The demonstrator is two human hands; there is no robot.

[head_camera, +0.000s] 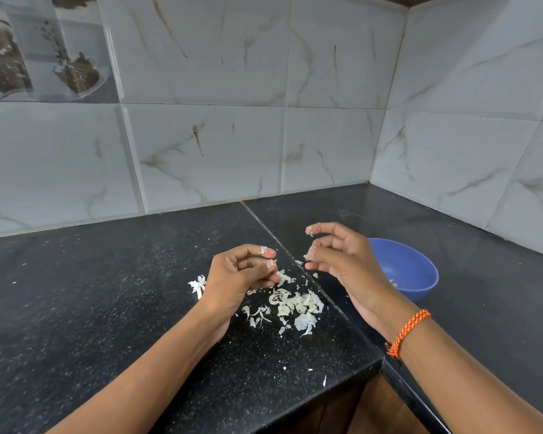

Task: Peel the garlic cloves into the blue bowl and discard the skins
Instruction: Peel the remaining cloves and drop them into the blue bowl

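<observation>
While my left hand [242, 270] and right hand [342, 258] hover loosely curled, grasping nothing, garlic skins [292, 305] litter the counter [107, 308] beside the blue bowl [417, 270].

- The light is soft, even and moderately bright, with a cool grey cast over the tiles [207, 145].
- Pale vertical glints run along the tile edges left of the corner, and the picture tile far left of the corner shows a faint sheen.
- The counter [107, 292] has a dull gloss; a hazy reflection of the wall lies on it just below the corner.
- Shadows are weak and diffuse, so no single source can be told.
- Wide-angle distortion bends the tile seams and counter edges, most strongly far from the corner, toward the frame edges.
- Focus is fair throughout; the skins [295, 303] look slightly soft and overexposed.
</observation>
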